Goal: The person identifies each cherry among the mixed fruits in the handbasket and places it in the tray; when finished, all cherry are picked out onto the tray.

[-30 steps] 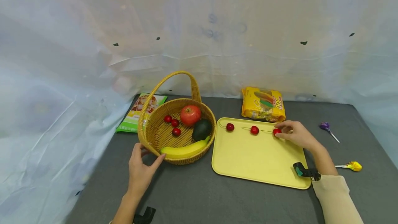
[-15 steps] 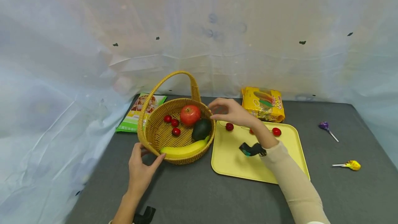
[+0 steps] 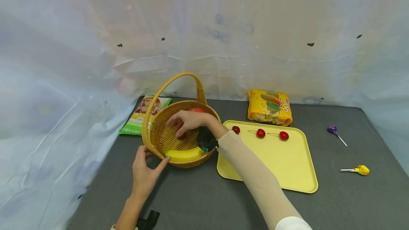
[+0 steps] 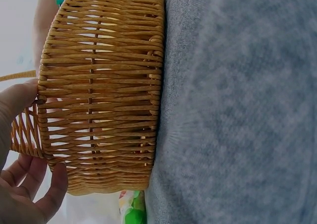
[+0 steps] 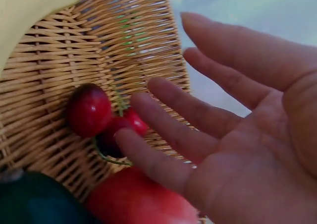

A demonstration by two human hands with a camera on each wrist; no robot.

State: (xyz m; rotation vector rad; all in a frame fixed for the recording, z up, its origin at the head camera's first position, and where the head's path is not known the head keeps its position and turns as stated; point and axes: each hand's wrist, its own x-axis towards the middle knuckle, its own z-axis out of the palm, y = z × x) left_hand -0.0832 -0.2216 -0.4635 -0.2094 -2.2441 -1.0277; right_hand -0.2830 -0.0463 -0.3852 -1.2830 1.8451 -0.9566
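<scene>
A wicker basket (image 3: 161, 136) with a tall handle stands on the dark table. My left hand (image 3: 145, 175) grips its near-left rim, thumb and fingers around the weave beside the handle. Over the basket's inside hovers my right hand (image 3: 188, 120), fingers loosely spread and holding nothing. Beneath them lie red cherries (image 5: 89, 110), also seen in the right wrist view. A banana (image 3: 182, 155) lies along the near side. The pomegranate (image 5: 143, 199) and a dark green avocado-like fruit (image 5: 37, 199) are partly hidden by my right hand and wrist in the head view.
A yellow tray (image 3: 271, 166) right of the basket bears three stemmed cherries (image 3: 283, 136) in a row. Behind it is a yellow snack packet (image 3: 270, 107); a green packet (image 3: 137, 120) lies behind the basket. Purple (image 3: 333, 130) and yellow lollipops (image 3: 362, 170) lie at the right.
My right hand has moved left from the rightmost cherry on the tray, across the tray, to over the basket. That cherry stays on the tray. My left hand keeps its grip on the basket.
</scene>
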